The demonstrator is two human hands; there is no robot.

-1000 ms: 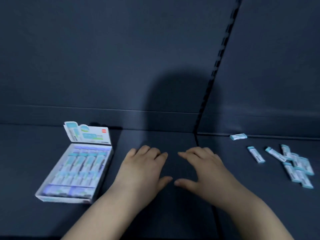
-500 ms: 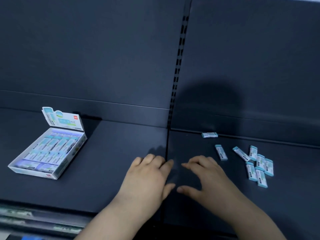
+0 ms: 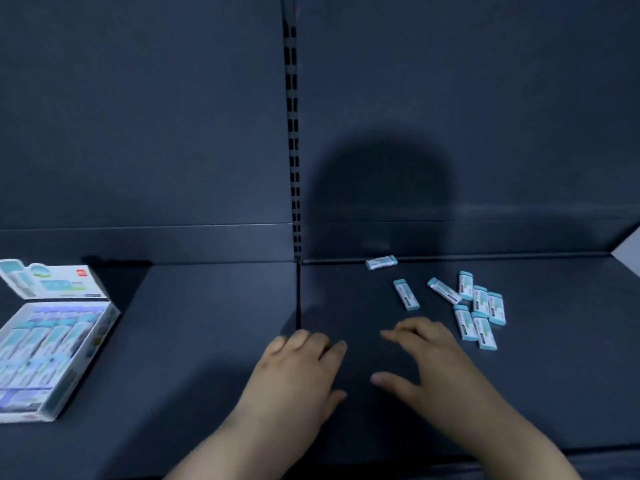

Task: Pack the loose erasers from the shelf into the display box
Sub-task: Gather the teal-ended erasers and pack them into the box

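Several loose erasers (image 3: pixel 479 308) in white and teal sleeves lie scattered on the dark shelf at the right. One eraser (image 3: pixel 381 262) sits apart by the back wall, another (image 3: pixel 406 294) lies just left of the cluster. The display box (image 3: pixel 104 327), white with its lid flap standing up, rests at the far left with rows of erasers inside. My left hand (image 3: pixel 298 370) lies flat on the shelf, palm down, holding nothing. My right hand (image 3: pixel 427 365) rests beside it with fingers spread, a short way below and left of the cluster.
A slotted upright (image 3: pixel 292 133) splits the dark back wall, and a seam (image 3: pixel 298 306) below it divides the shelf into two boards. The shelf's front edge (image 3: pixel 450 460) runs along the bottom. A pale side panel (image 3: pixel 628 247) shows at the far right.
The view has swung right and down, so the box now sits at the left edge and the erasers nearer the centre. Both hands stay flat on the shelf, the right one closer to the cluster.
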